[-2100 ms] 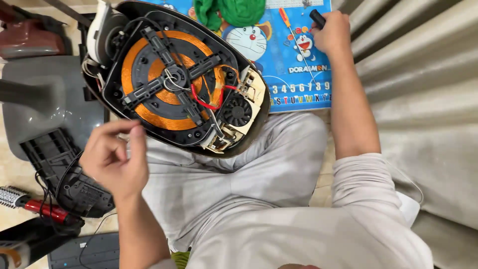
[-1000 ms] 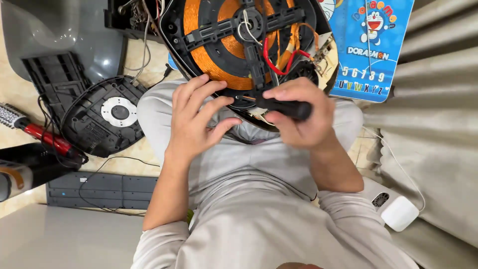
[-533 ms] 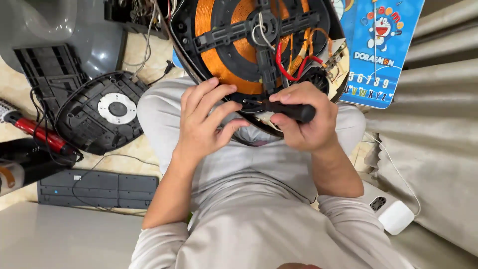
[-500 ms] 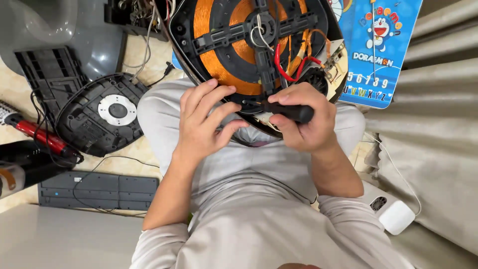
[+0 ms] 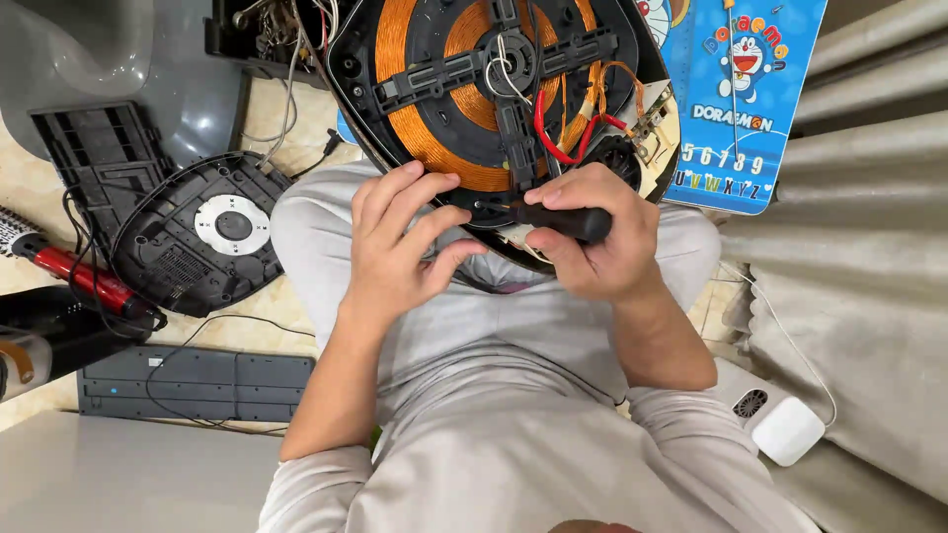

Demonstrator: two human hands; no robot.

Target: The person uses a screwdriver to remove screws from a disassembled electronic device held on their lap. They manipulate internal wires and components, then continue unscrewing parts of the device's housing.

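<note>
Opened induction cooker (image 5: 494, 99) rests on the lap, copper coil exposed, clutter crowding the floor's left edge. Right hand (image 5: 597, 247) grips a black screwdriver (image 5: 553, 219); left hand (image 5: 395, 247), fingers loosely curled, steadies its tip.

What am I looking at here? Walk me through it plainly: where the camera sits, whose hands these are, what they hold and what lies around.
The single picture comes from a camera worn on a person's head, looking down at their lap and hands. No robot is involved. The right hand grips a black-handled screwdriver, its tip pointing toward the near edge of an opened induction cooker that rests on the knees, its copper coil and red wires exposed. The left hand sits beside the tip, fingers curled toward it, holding nothing that I can see. On the floor to the left lie a round black cover, a red-handled brush and a flat dark box. A blue cartoon board lies at upper right, a white adapter at lower right.
</note>
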